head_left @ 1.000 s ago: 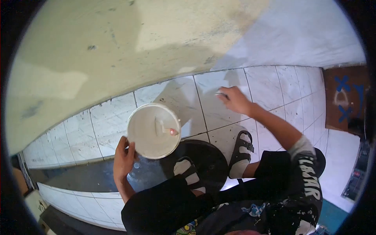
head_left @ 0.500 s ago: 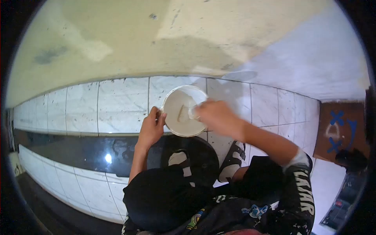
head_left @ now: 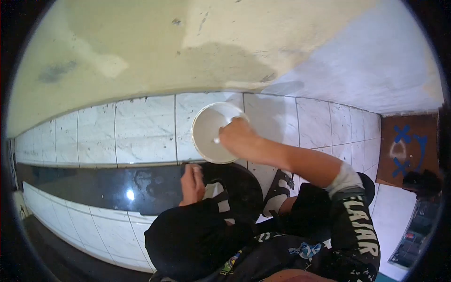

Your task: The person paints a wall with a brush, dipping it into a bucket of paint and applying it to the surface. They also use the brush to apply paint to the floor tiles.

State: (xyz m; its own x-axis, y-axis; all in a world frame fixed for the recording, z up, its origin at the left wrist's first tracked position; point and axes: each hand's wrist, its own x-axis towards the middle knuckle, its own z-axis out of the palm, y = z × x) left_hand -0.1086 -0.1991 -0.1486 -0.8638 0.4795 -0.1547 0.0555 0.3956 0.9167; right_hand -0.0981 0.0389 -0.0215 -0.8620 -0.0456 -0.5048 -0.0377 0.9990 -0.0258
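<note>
Your right hand (head_left: 237,136) reaches into the bucket (head_left: 199,123) from its right rim. Its grip is closed around a small pale tool (head_left: 217,140), of which only a short stub shows past the knuckles. Half a second ago this hand sat at the same rim, so it has barely shifted.

Your left hand (head_left: 191,184) has changed more. It was clasping the bucket's left rim and is now off it, lowered just below the bucket at the near edge of the black strip (head_left: 94,185). Its fingers are curled, and you cannot tell whether that grip holds anything.

The bucket is round, white and smooth-walled, its inside coated pale. It stands on the floor (head_left: 141,129) of glossy white marbled tiles, close to the foot of the wall (head_left: 188,47), which is rough cream plaster with darker patches.

The black strip is polished and mirrors a light. A round black disc (head_left: 244,188) lies just below the bucket, and beside it is your foot in a black sandal (head_left: 282,181). A brown mat (head_left: 404,145) with blue crosses lies well apart at the right.
</note>
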